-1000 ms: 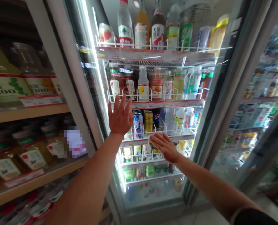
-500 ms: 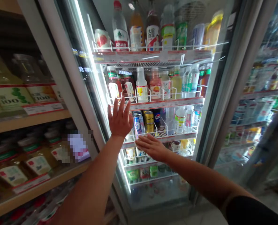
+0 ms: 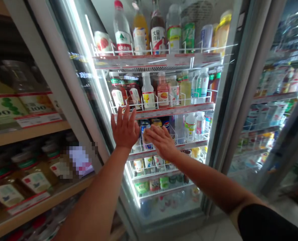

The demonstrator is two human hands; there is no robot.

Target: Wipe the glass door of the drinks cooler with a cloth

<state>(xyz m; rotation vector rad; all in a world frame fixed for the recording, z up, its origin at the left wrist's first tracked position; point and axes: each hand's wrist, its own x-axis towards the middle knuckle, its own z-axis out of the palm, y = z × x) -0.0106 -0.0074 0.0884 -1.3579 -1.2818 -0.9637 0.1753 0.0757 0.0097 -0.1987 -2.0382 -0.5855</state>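
Observation:
Both hands are raised in front of a lit drinks cooler (image 3: 154,114) with wire-fronted shelves. My left hand (image 3: 125,130), its fingers spread, is nearest the left end of the second and third shelves, below dark bottles (image 3: 118,95) with green caps. To its right, my right hand (image 3: 161,140) is stretched out with fingers close together and holds nothing. It partly hides a blue can (image 3: 145,124), a gold can (image 3: 156,122) and a Pepsi (image 3: 166,124). Reflections lie across the cooler front; whether either hand touches glass I cannot tell.
On the left, wooden shelving (image 3: 45,129) holds large juice bottles (image 3: 34,177). Metal uprights (image 3: 63,90) frame the cooler. Another stocked cooler (image 3: 274,97) stands to the right. Tall bottles (image 3: 123,30) line the top shelf.
My right hand has risen and now covers part of the cans on the third shelf. My left hand stays spread, in nearly the same place. The view has shifted slightly.

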